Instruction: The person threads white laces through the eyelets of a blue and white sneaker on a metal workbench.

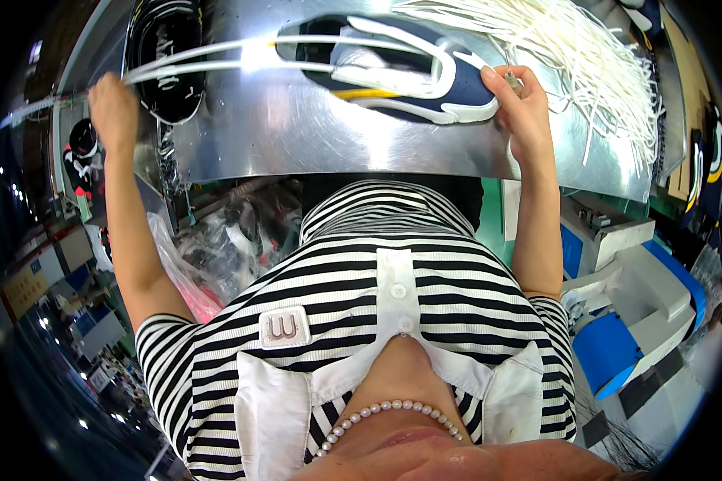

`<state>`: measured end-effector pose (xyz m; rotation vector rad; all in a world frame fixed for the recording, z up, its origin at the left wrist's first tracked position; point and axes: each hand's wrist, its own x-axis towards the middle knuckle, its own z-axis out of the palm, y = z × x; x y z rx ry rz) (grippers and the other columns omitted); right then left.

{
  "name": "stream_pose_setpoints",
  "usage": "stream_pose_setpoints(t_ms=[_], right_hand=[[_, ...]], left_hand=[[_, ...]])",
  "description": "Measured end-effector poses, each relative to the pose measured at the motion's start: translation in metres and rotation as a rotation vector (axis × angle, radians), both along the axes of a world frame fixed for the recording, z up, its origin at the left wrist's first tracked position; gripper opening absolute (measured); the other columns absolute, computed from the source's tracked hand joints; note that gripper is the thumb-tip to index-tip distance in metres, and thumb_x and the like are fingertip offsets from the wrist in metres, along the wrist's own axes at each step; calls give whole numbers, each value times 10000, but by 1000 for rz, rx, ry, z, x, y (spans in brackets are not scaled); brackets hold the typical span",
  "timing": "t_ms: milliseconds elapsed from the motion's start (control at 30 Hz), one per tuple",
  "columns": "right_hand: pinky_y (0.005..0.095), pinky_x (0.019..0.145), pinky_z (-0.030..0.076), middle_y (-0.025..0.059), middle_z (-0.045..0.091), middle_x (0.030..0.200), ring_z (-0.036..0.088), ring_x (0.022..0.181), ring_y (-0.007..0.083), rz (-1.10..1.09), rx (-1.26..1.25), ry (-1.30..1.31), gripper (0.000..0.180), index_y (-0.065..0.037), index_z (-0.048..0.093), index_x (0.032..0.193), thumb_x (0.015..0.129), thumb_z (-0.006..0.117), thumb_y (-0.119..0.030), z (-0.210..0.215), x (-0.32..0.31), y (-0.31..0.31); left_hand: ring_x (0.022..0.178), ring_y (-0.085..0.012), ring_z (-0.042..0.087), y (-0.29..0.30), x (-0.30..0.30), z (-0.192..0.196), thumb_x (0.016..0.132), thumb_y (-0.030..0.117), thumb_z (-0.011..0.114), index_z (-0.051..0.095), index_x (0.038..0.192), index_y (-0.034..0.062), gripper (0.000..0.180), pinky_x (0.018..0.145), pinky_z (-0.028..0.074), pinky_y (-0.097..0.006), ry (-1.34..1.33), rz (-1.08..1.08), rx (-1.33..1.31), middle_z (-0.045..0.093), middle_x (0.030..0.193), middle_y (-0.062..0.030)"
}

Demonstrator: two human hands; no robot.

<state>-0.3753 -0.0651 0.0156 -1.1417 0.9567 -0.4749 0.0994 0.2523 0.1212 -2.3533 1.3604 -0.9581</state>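
A navy and white shoe [472, 84] lies on its sole on the metal table, toe to the right. Two long strands of white shoelace [217, 50] run taut from its lacing area to the left. My left hand [114, 112] is closed around them, and their ends trail beyond it. By the toe, my right hand [524, 104] has thumb and fingers pinched on a small, thin metal tool [512, 80], whose exact kind I cannot make out. White paper-like stuffing shows inside the shoe opening.
A loose heap of white laces [553, 48] covers the table's right side. A black shoe [167, 68] stands at the left. Under the table edge [337, 174] are plastic bags [237, 232] at left and a blue and grey machine [634, 297] at right.
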Motion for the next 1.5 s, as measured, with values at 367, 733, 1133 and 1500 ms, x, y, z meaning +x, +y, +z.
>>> stream_pose_setpoints(t_ms=[367,733,1133,1500], right_hand=[[208,503,314,8,626,744,478,587,41,-73,-27,88,330,-46,588,1009,857,784,-263,-10,-14,-3],[253,595,421,59,650,769,562,679,100,99,-147,295,371,-27,624,1004,843,783,-320,-18,-12,-12],[185,678,430,-31,620,860,537,781,31,187,-314,-170,212,-30,705,1084,898,718,-132,22,15,33],[214,664,480,47,716,864,626,756,75,-5,-134,-155,284,10,645,1123,872,712,-107,-15,48,38]], left_hand=[[900,-363,562,-60,-32,-33,883,66,562,565,918,26,54,797,459,-449,60,-95,-73,610,922,-160],[1007,-318,595,-105,-141,2,954,109,565,627,1046,-2,157,838,474,-407,1028,-307,-324,661,1011,-150],[1058,-293,572,-202,-269,-36,866,59,677,645,907,35,57,907,454,-359,1105,-865,-210,646,1203,-83],[975,-173,633,-177,-236,-75,993,518,530,636,1208,-31,599,911,486,-281,2174,213,80,685,1069,-101]])
